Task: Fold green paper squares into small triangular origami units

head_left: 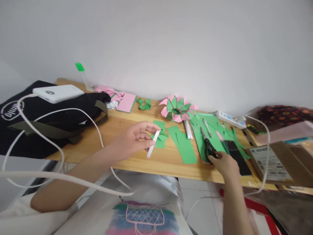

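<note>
Between the thumb and fingers of my left hand (140, 138) is a narrow white strip (153, 144), held tilted above the wooden table (105, 143). My right hand (223, 163) has its fingers on the handles of black scissors (209, 148), which lie on green paper (201, 124) with the blades pointing away from me. Green paper pieces (187, 148) lie between my hands, and a small folded green piece (161, 137) is just beyond the strip. Farther back stands a ring of pink and green folded paper (176, 109).
A white tube (188, 130) and a grey cutter (207, 127) lie near the green sheets. At right are a black phone-like object (238, 158), a power strip (230, 119) and a cardboard box (281, 161). A black bag (56, 120) with a power bank (58, 93) and looping white cable (97, 186) is at left.
</note>
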The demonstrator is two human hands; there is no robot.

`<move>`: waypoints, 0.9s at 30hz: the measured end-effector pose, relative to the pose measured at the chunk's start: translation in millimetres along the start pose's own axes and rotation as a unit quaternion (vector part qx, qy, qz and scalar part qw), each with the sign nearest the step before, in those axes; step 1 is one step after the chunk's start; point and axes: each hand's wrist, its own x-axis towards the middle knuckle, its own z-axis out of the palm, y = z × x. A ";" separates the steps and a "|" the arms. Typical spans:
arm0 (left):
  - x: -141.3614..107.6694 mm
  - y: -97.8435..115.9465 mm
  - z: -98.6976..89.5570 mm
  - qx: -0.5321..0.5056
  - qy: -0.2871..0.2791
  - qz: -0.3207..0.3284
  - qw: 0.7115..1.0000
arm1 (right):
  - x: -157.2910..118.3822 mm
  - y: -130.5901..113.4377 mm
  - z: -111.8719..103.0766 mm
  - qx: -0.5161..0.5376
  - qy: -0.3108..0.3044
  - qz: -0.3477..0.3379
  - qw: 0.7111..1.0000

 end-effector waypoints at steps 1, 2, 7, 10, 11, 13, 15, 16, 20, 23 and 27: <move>0.9 2.3 -1.0 -0.007 -0.007 -0.007 1.000 | 0.1 1.3 -3.5 0.028 0.005 0.005 1.000; 1.8 4.6 -2.2 -0.014 -0.011 -0.016 1.000 | -0.7 2.7 -7.2 0.061 0.006 0.008 0.998; 6.8 15.6 -9.5 -0.028 -0.008 -0.036 0.999 | -19.3 2.1 -19.7 0.296 -0.059 -0.033 0.953; 9.6 21.6 -12.0 -0.032 -0.021 -0.030 0.999 | -40.1 -7.3 -19.4 0.428 -0.118 -0.070 0.893; 10.5 23.2 -12.0 -0.033 -0.024 -0.029 0.999 | -48.0 -11.2 -18.4 0.458 -0.135 -0.080 0.875; 12.2 25.2 -11.0 -0.031 -0.026 -0.029 0.999 | -64.4 -19.4 -15.6 0.505 -0.174 -0.102 0.840; 14.0 26.4 -9.3 -0.025 -0.026 -0.027 0.999 | -79.7 -27.0 -11.7 0.552 -0.263 -0.152 0.777; 14.9 26.9 -8.5 -0.022 -0.026 -0.025 0.999 | -86.3 -30.4 -9.4 0.559 -0.308 -0.189 0.746; 17.5 32.1 -6.0 -0.016 -0.043 -0.015 0.999 | -102.0 -37.6 -0.9 0.486 -0.404 -0.293 0.717; 16.7 39.5 -4.0 -0.022 -0.063 -0.010 0.998 | -103.8 -37.5 -1.7 0.432 -0.444 -0.324 0.715; 13.4 48.5 -1.1 -0.031 -0.090 -0.014 0.995 | -102.1 -35.2 -14.1 0.358 -0.456 -0.364 0.729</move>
